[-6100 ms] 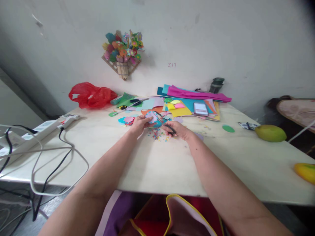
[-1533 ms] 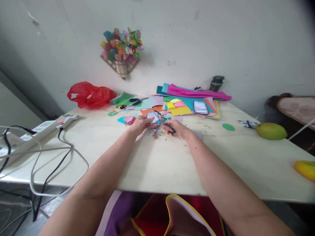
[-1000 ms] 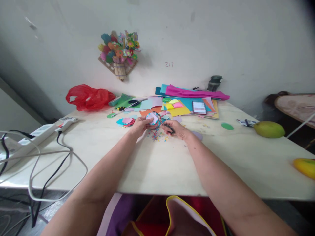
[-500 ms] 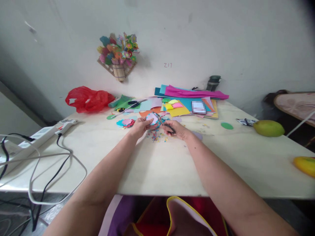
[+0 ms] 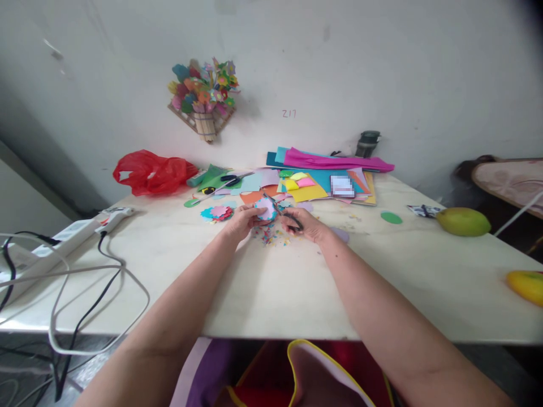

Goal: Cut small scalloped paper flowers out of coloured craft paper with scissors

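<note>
My left hand [image 5: 242, 222] is closed on a lilac paper disc [image 5: 266, 208] with a bluish rim, pinched between thumb and fingers. My right hand [image 5: 306, 223] grips a pair of dark-handled scissors [image 5: 293, 221], whose blades lie against the disc's right edge. Beneath both hands, tiny coloured paper snippets [image 5: 270, 236] are scattered on the table. Left of my left hand lie scalloped paper flowers [image 5: 218, 212] in pink and blue, stacked over one another. A lilac paper piece [image 5: 340, 234] rests by my right wrist.
Behind my hands are coloured sheets [image 5: 311, 191], a second pair of scissors [image 5: 231, 180] and a red plastic bag [image 5: 153, 172]. Power strips [image 5: 72, 234] and loose cables occupy the left side. A green fruit [image 5: 463, 221] and a yellow one [image 5: 527, 287] lie at right.
The paper disc has turned and shifted slightly to the right in my left hand. The scissors' blades have moved a little along its edge; their tips point slightly farther up and left.
</note>
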A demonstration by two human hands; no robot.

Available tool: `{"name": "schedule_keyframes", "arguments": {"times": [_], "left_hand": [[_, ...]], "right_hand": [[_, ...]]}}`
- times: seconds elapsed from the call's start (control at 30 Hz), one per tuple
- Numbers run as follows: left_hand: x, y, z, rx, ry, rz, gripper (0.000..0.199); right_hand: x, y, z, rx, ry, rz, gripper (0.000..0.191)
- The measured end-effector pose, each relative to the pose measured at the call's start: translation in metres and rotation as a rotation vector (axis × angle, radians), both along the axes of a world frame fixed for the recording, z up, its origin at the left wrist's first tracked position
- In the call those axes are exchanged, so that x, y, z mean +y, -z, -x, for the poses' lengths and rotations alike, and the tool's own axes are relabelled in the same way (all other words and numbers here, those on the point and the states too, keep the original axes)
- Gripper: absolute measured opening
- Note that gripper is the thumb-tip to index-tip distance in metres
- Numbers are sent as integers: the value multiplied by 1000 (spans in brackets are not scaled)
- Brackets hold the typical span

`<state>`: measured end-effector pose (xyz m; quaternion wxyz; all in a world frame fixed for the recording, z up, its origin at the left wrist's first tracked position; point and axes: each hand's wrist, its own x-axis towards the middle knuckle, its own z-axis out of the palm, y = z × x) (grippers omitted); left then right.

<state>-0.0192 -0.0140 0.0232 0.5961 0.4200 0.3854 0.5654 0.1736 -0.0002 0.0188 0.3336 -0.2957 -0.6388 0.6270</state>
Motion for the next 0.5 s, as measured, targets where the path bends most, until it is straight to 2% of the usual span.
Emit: {"name": "schedule_keyframes", "arguments": {"times": [0.5], "left_hand": [[1,3,0,69,36,-1,18]], "right_hand": [[-5,-2,4,-18,30,-23,41]]}}
